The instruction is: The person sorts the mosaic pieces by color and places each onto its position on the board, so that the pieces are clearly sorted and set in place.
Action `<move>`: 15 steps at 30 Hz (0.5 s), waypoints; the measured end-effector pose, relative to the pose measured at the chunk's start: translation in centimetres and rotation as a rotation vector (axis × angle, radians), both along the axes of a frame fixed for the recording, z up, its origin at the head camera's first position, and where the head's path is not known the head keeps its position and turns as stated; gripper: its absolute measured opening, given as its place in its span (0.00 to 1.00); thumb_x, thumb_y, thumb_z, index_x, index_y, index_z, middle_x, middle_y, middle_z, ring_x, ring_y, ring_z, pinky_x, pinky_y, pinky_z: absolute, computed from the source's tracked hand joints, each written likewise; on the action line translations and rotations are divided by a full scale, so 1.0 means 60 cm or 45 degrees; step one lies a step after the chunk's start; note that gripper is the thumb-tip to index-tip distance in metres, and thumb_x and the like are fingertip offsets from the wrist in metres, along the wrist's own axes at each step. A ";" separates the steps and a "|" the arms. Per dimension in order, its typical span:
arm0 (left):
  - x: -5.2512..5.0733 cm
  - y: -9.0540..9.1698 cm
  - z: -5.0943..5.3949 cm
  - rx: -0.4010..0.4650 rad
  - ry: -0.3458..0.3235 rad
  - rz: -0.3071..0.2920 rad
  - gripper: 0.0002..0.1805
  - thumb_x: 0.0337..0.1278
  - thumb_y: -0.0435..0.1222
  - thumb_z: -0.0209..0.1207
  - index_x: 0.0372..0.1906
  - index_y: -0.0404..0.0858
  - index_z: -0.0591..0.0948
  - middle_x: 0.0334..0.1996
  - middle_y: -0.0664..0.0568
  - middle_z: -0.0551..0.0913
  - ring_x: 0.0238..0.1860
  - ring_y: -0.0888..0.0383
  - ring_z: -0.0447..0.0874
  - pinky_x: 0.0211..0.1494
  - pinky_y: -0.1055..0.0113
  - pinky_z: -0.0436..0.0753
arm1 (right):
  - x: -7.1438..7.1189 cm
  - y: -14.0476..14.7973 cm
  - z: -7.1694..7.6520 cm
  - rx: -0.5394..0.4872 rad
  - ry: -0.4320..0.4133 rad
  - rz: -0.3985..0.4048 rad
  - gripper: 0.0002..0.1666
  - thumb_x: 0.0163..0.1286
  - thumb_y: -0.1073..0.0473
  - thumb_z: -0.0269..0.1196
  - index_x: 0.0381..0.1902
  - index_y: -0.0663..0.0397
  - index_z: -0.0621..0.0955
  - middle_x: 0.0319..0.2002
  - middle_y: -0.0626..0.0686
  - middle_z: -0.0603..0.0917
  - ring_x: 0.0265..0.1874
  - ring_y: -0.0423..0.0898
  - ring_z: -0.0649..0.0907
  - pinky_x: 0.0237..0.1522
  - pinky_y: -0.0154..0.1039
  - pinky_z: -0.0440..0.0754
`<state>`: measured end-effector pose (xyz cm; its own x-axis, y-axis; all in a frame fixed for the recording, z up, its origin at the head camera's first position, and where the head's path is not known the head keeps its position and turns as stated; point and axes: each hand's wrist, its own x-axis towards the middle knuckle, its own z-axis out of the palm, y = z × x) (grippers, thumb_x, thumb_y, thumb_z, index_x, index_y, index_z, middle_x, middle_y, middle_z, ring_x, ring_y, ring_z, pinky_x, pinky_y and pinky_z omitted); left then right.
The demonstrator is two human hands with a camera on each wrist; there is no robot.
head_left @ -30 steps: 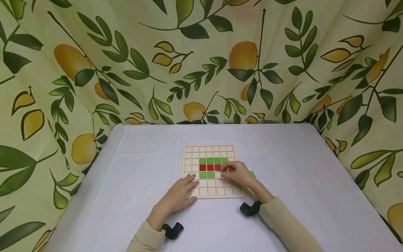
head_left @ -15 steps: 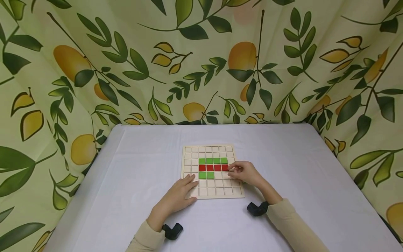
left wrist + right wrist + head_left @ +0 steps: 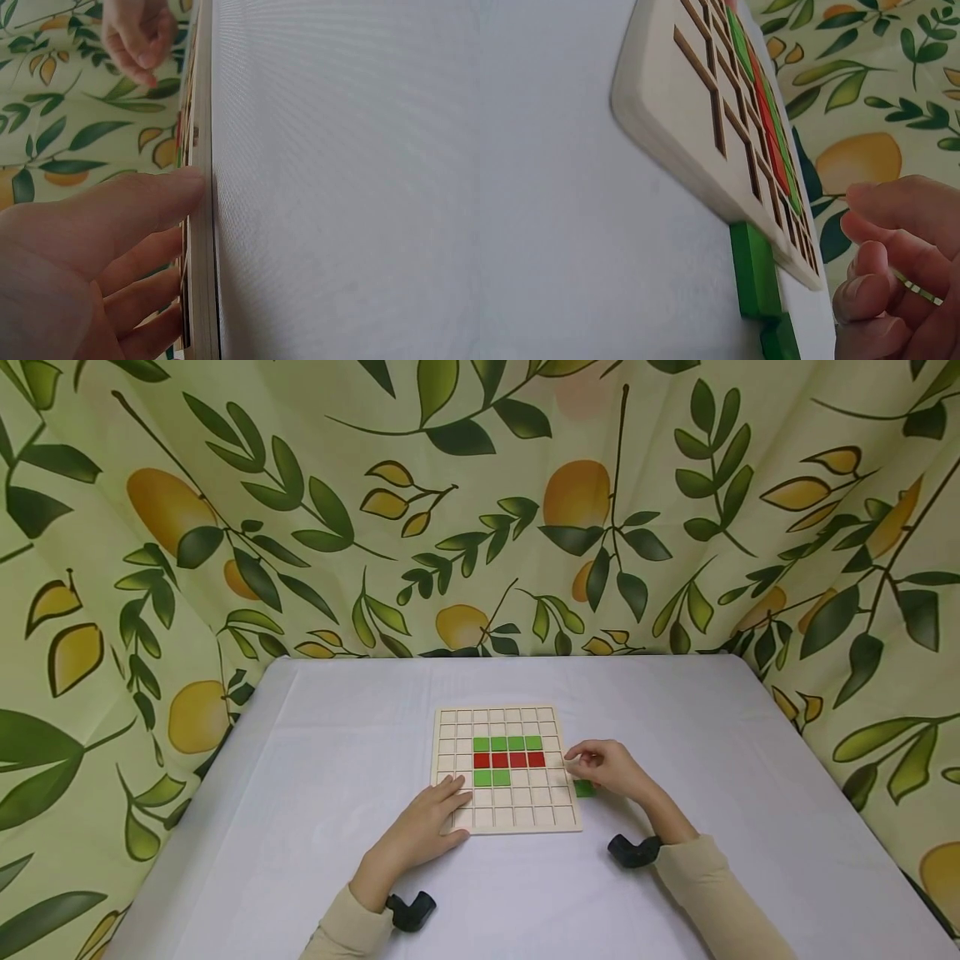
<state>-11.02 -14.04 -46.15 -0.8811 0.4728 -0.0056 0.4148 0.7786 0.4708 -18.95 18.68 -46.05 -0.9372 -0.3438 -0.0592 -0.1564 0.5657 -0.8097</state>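
Observation:
A wooden grid board (image 3: 459, 717) lies on the table. It holds a row of several green tiles (image 3: 516, 743), a row of several red tiles (image 3: 501, 760) below that, and two green tiles (image 3: 492, 777) under the red row's left end. My left hand (image 3: 426, 817) rests on the board's near left corner, fingers spread and thumb (image 3: 161, 196) against the near edge. Just past the right edge hovers my right hand (image 3: 609, 767), its fingers loosely bent with nothing visible between them. Beneath it, a loose green tile (image 3: 754, 271) touches the board's edge, with another green piece (image 3: 781, 341) beside it.
A white cloth (image 3: 337, 735) covers the table. Behind and at both sides hangs a curtain (image 3: 480, 560) printed with leaves and fruit. Each wrist wears a black camera, one on the left (image 3: 412, 911) and one on the right (image 3: 633, 851).
My right hand has drawn off to the right, from the red row's end to beyond the board. The row's last red tile now shows, as does the loose green tile. My left hand has stayed put.

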 end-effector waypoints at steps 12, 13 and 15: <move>-0.001 -0.001 -0.003 -0.005 -0.001 -0.004 0.30 0.56 0.41 0.63 0.64 0.37 0.74 0.71 0.44 0.68 0.74 0.43 0.62 0.76 0.45 0.64 | -0.002 0.038 -0.007 0.030 0.008 0.009 0.12 0.60 0.63 0.66 0.40 0.65 0.83 0.24 0.49 0.77 0.18 0.33 0.71 0.20 0.27 0.72; -0.001 -0.001 -0.003 -0.005 -0.001 -0.003 0.30 0.56 0.41 0.63 0.64 0.37 0.74 0.71 0.44 0.68 0.74 0.44 0.62 0.76 0.46 0.64 | -0.003 0.041 -0.008 0.034 0.014 0.016 0.12 0.60 0.63 0.66 0.40 0.65 0.83 0.24 0.49 0.76 0.18 0.33 0.71 0.21 0.27 0.72; -0.001 0.000 -0.003 -0.007 0.003 -0.004 0.30 0.56 0.41 0.63 0.64 0.37 0.74 0.71 0.44 0.68 0.74 0.44 0.62 0.76 0.46 0.64 | -0.003 0.046 -0.009 0.044 0.029 0.029 0.12 0.60 0.63 0.67 0.39 0.66 0.83 0.24 0.49 0.76 0.20 0.33 0.70 0.21 0.26 0.70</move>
<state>-11.09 -14.07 -46.33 -0.8797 0.4755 -0.0063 0.4181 0.7798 0.4659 -19.13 21.43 -46.58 -0.9303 -0.3634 -0.0499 -0.1880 0.5892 -0.7858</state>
